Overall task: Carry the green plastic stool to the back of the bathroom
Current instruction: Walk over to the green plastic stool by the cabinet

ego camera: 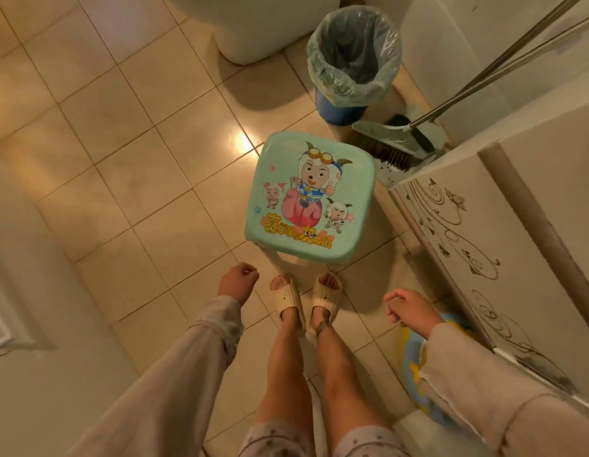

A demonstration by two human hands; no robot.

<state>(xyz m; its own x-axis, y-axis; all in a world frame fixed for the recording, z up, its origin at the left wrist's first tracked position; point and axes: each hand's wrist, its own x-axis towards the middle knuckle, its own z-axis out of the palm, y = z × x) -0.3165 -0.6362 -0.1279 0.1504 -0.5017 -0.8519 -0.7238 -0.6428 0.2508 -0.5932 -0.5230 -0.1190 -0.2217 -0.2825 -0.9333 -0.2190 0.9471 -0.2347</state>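
The green plastic stool (pixel 308 197) stands upright on the tiled floor just beyond my slippered feet, its seat printed with cartoon goats and yellow lettering. My left hand (pixel 237 281) hangs below the stool's near left corner, fingers loosely curled, holding nothing. Lower right of the stool, my right hand (pixel 408 306) has its fingers slightly apart and is empty too. Neither hand touches the stool.
A blue bin (pixel 351 61) with a plastic liner stands behind the stool. A broom and dustpan (pixel 393 141) lean in the corner to its right. A patterned cabinet (pixel 477 245) lines the right side. A toilet base (pixel 253 31) is at the back; a white door is on the left.
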